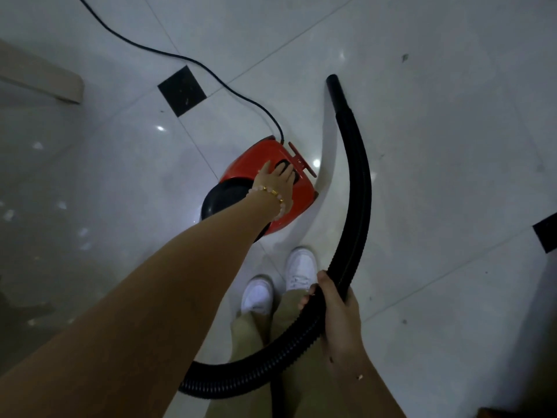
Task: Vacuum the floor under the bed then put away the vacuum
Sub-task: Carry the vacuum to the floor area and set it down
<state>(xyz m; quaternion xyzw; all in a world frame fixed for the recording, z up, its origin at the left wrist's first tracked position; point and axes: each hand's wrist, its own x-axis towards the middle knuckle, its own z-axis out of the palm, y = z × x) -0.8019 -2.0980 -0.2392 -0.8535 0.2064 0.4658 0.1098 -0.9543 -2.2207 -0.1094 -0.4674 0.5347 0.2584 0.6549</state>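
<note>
Here, in the head view, the red vacuum sits on the tiled floor just ahead of the person's white shoes, black end toward the feet and the end with the cord pointing away. The left hand is right on top of it, fingers stretched out flat over a black part of the lid, thumb spread; whether that part is a switch or a carry grip I cannot tell. The right hand is wrapped round the black hose, which arcs forward to its free end, well past the vacuum. So the left hand is the nearer one, and I judge any press or lift falls to it
</note>
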